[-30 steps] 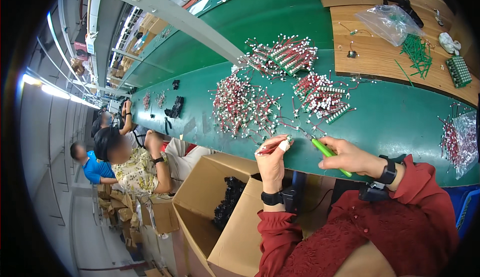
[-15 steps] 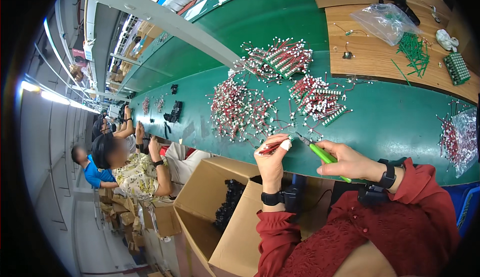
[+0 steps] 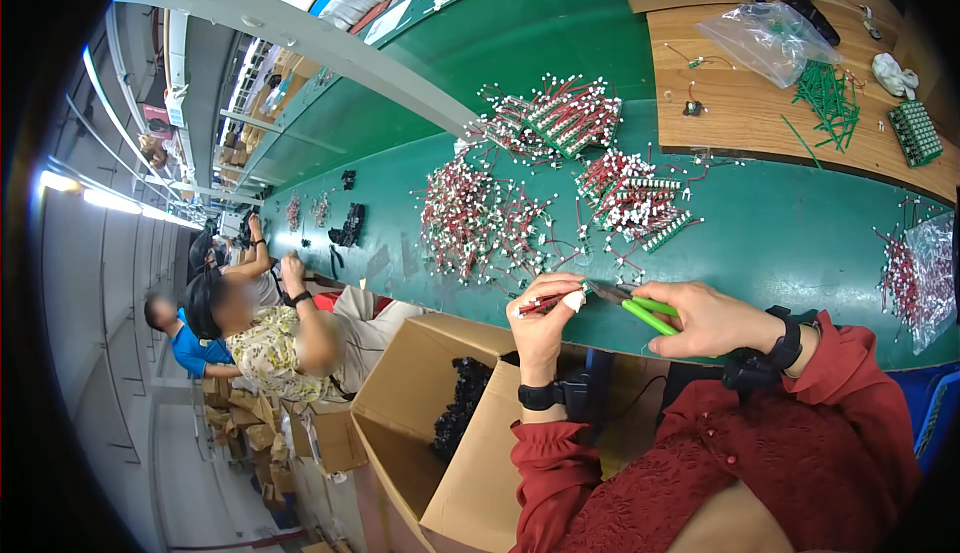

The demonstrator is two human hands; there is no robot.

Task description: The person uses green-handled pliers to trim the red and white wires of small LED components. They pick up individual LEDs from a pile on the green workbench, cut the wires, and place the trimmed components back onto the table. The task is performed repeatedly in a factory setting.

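My left hand (image 3: pixel 541 331) is closed around a small bundle of red wires (image 3: pixel 541 304) with white ends, just over the near edge of the green bench. In my right hand (image 3: pixel 715 321) is a pair of pliers (image 3: pixel 650 313) with green handles, which are spread apart. The plier jaws reach the fingertips of my left hand, beside the wire ends. Whether they grip a wire is too small to tell. Just beyond lie a loose heap of red wires with white connectors (image 3: pixel 460 215) and wired green circuit boards (image 3: pixel 645 203).
Another stack of wired boards (image 3: pixel 570 118) lies farther back. A wooden board (image 3: pixel 720 128) at the right carries a plastic bag (image 3: pixel 770 38) and green strips (image 3: pixel 828 103). An open cardboard box (image 3: pixel 470 498) with black parts stands below the bench edge. Co-workers sit at the left.
My right hand has brought the plier jaws against my left fingertips, and the green handles have spread apart. My left hand has barely moved. A co-worker's arms have shifted.
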